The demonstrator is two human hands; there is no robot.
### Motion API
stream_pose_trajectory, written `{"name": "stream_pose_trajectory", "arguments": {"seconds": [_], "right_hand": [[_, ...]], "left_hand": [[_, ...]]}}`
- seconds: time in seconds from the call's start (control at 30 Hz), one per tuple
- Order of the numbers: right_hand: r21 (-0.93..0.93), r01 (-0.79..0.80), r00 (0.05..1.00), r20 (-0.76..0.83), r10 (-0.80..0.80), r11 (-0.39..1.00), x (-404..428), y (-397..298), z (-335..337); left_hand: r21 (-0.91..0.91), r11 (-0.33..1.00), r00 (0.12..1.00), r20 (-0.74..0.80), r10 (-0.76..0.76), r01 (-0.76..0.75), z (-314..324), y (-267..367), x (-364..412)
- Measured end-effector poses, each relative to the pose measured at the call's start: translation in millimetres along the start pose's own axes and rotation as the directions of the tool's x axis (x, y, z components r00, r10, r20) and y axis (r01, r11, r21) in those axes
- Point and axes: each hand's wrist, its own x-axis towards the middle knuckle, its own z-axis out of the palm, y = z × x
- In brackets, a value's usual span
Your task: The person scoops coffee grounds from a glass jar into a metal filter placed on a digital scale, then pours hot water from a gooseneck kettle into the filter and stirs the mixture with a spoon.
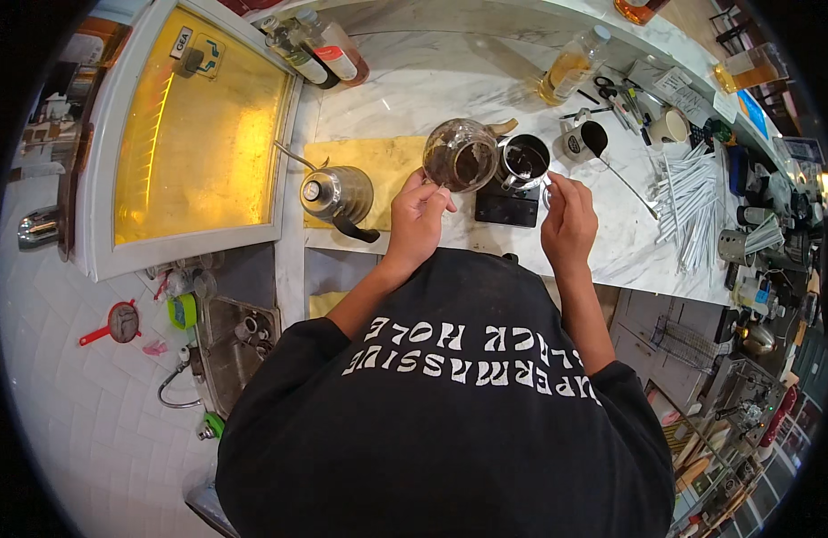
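Note:
My left hand (422, 215) grips a round glass coffee server (447, 144) by its near side, its mouth tilted toward a metal cup (525, 158) with dark contents. At the cup's near right side is my right hand (569, 208), fingers closed at what looks like its handle; the grip is partly hidden. Under and in front of the cup lies a black scale (507, 208). A steel gooseneck kettle (336, 195) with a black handle stands on a yellow cloth (387, 161) to the left. Right of the cup, a metal pitcher (584, 141) holds a long thin spoon or stirrer.
Two bottles (326, 60) stand behind the kettle, beside a yellow-lit glass-door cabinet (199, 134). An amber bottle (572, 67), a paper cup (668, 128) and a pile of wrapped straws (693, 202) are at the right. A sink (232, 356) lies at lower left.

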Motion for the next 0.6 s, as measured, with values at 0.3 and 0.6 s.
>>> {"name": "stream_pose_trajectory", "arguments": {"seconds": [0.3, 0.6], "right_hand": [[0.263, -0.214, 0.973, -0.029, 0.229, 0.941, 11, -37, -20], [0.213, 0.156, 0.986, 0.018, -0.163, 0.965, 18, -51, -1]], "left_hand": [[-0.044, 0.999, 1.000, 0.000, 0.022, -0.022, 2, 0, 0], [-0.048, 0.995, 0.993, 0.072, 0.091, -0.088, 5, 12, -1]]}}
